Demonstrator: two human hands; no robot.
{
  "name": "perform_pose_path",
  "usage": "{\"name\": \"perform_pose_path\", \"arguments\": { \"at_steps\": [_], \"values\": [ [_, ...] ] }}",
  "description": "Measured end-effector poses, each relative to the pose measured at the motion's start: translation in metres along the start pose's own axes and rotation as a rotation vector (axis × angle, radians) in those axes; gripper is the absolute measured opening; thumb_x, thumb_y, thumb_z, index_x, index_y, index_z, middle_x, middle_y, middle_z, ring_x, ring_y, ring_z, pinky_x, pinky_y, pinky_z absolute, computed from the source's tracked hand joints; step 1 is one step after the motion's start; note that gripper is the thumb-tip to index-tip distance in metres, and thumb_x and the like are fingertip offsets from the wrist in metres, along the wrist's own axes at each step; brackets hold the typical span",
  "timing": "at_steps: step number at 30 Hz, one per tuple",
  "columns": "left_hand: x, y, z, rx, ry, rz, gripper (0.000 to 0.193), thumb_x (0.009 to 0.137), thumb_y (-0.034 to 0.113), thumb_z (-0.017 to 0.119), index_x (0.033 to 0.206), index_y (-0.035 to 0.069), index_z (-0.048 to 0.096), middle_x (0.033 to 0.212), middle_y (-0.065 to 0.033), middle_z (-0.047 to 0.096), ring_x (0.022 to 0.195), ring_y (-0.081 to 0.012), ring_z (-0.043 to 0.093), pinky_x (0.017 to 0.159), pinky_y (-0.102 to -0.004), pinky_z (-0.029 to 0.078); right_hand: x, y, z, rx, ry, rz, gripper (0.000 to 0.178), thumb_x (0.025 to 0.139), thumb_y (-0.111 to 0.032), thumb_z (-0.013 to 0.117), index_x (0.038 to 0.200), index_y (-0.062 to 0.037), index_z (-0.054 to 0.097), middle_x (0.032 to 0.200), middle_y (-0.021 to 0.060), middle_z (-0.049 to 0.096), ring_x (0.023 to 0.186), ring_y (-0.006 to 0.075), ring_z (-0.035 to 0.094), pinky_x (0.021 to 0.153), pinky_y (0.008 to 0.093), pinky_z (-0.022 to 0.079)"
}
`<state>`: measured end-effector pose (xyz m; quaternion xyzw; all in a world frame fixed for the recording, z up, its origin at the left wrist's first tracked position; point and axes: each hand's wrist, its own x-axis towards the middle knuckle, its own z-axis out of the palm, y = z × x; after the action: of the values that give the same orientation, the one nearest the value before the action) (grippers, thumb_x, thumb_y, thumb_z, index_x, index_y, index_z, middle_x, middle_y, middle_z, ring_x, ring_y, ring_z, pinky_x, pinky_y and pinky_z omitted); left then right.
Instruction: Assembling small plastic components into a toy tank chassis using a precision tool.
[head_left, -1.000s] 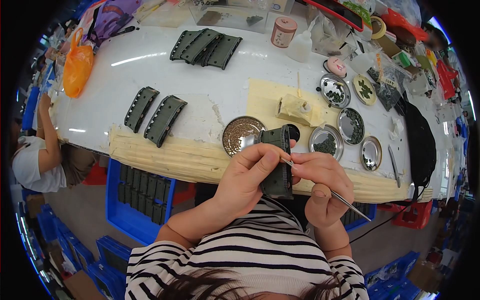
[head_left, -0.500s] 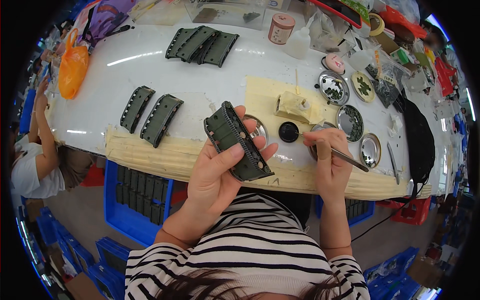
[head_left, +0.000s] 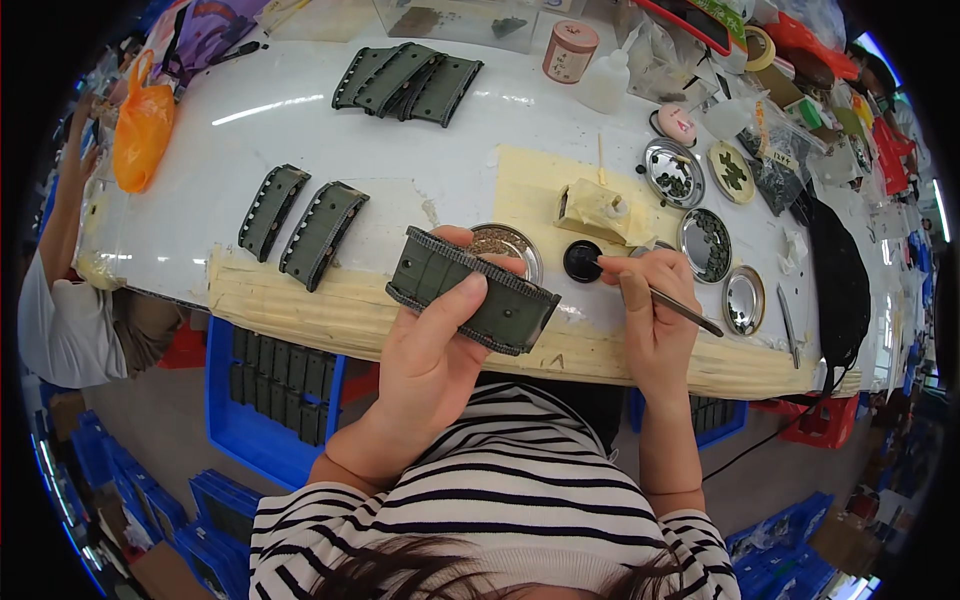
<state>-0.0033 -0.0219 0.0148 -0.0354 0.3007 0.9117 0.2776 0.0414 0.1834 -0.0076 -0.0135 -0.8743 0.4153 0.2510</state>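
Two green strips (head_left: 325, 236) lie on the tabletop (head_left: 180, 220); the grip of your left hand (head_left: 425, 355) clasps a raised green piece (head_left: 500, 315), partly hiding a dish (head_left: 539, 262) of brown bits; past a round black pot (head_left: 582, 260), your right hand (head_left: 655, 325) pinches a slim metal tool (head_left: 690, 314).

A curved green part (head_left: 508, 308) is gripped in the left hand (head_left: 425, 345) over the table (head_left: 180, 220). A slender metal tool (head_left: 690, 312) is held in the right hand (head_left: 655, 320), near a black dish (head_left: 582, 261).
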Motion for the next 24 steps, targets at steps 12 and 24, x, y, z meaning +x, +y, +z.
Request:
{"name": "perform_pose_path", "arguments": {
  "at_steps": [12, 24],
  "values": [
    [0.005, 0.0, 0.001, -0.005, 0.023, -0.046, 0.041, 0.098, 0.016, 0.045, 0.137, 0.006, 0.036, 0.128, -0.0189, 0.052, 0.118, -0.0246, 0.055, 0.096, -0.0374, 0.051, -0.004, -0.028, -0.02, 0.186, 0.075, -0.212, 0.029, 0.095, -0.024, 0.054, 0.09, 0.0, 0.07, 0.082, 0.0077, 0.068, 0.08, 0.0227, 0.054, 0.075, 0.0334, 0.043],
    [0.002, -0.003, 0.002, -0.13, -0.035, -0.12, 0.039, 0.097, 0.014, 0.047, 0.135, 0.005, 0.041, 0.128, -0.0191, 0.053, 0.117, -0.0241, 0.056, 0.097, -0.037, 0.05, -0.007, -0.04, -0.008, 0.58, -0.018, -0.067, 0.027, 0.094, -0.016, 0.051, 0.096, 0.0039, 0.068, 0.098, 0.0176, 0.07, 0.088, 0.0255, 0.065, 0.08, 0.0334, 0.051]
  ]
}}
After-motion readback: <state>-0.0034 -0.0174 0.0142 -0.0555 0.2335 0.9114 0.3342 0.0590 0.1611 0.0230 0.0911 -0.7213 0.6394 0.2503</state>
